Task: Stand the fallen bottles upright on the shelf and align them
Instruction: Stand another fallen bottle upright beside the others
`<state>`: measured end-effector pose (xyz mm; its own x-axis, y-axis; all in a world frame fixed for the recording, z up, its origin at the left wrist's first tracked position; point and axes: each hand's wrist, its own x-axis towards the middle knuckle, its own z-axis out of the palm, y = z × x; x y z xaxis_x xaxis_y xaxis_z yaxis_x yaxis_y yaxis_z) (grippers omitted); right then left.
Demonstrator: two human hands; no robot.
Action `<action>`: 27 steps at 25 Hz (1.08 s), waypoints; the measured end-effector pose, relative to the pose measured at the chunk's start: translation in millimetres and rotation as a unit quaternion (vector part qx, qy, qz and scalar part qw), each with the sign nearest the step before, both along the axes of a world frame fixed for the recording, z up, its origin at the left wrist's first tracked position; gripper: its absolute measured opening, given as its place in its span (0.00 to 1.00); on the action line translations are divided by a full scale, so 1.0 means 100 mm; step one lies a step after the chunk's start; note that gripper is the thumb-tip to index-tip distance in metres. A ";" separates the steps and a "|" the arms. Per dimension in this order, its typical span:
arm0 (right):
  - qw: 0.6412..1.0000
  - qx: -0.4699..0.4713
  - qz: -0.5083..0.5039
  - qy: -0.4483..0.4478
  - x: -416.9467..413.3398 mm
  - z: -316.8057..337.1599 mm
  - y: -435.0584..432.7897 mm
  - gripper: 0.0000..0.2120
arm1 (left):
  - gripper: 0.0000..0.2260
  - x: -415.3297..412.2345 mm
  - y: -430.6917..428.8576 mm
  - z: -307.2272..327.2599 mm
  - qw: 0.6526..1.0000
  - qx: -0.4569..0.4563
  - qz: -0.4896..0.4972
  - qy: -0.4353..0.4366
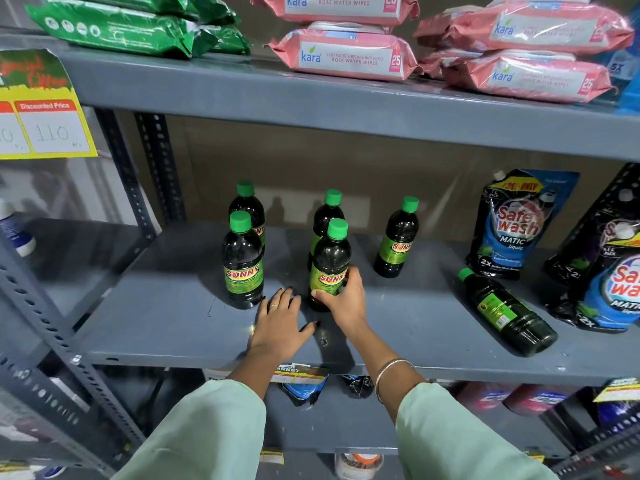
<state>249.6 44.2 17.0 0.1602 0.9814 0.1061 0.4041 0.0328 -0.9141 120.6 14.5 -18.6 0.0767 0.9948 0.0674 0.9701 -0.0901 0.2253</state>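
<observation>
Several dark bottles with green caps and green "Sunny" labels stand upright on the grey shelf [166, 306]. My right hand [343, 299] is wrapped around the base of the front middle bottle [329, 268]. Another bottle [321, 226] stands right behind it. My left hand [280, 323] lies flat on the shelf with fingers spread, between that bottle and the front left bottle [241, 265]. A further bottle [247, 209] stands behind the front left one, and one bottle [398, 239] stands alone to the right. One bottle [505, 313] lies on its side at the right, cap pointing back-left.
Blue Safewash refill pouches [516, 223] lean at the shelf's right end, close to the fallen bottle. Pink wipe packs [349, 55] and green packs [121, 27] fill the shelf above. A slotted upright [152, 168] stands left of the bottles, and a yellow price card [45, 123] hangs at far left.
</observation>
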 end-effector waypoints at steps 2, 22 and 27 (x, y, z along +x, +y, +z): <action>1.000 0.005 0.004 -0.013 -0.02 0.00 0.01 0.33 | 0.30 0.00 0.00 0.00 1.000 0.000 0.002 0.002; 0.950 -0.031 -0.177 -0.257 1.36 0.25 0.29 0.31 | 0.29 0.01 -0.01 0.00 1.000 0.005 0.002 -0.004; 0.831 -0.202 -0.313 -0.412 2.10 0.10 0.24 0.24 | 0.29 0.01 -0.01 0.01 1.000 0.005 0.002 -0.008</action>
